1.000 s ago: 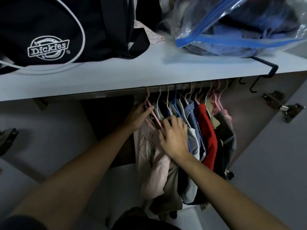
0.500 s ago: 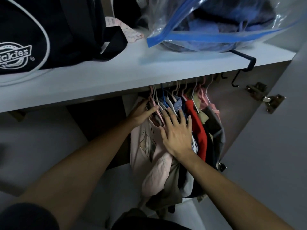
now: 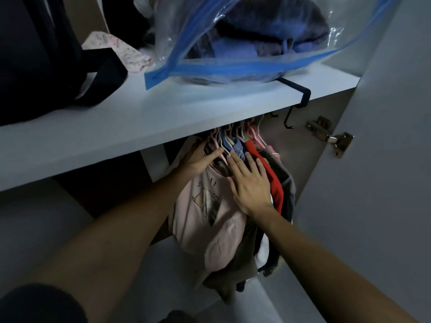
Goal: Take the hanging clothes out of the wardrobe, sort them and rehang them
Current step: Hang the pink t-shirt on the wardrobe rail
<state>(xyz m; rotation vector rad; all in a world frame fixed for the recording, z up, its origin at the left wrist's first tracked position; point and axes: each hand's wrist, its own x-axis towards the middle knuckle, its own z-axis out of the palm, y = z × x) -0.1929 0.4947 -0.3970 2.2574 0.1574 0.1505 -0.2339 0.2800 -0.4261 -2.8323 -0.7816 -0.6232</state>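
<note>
Beneath the white wardrobe shelf [image 3: 163, 127], the bunched hanging clothes [image 3: 233, 206] are pressed by the flat, straight-fingered right hand [image 3: 250, 185], while pink plastic hangers [image 3: 215, 145] are touched by the left hand [image 3: 198, 159], fingers extended.

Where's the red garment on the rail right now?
In the head view the red garment hangs right of centre under the shelf, just right of the right hand, with a grey garment on its far side.
</note>
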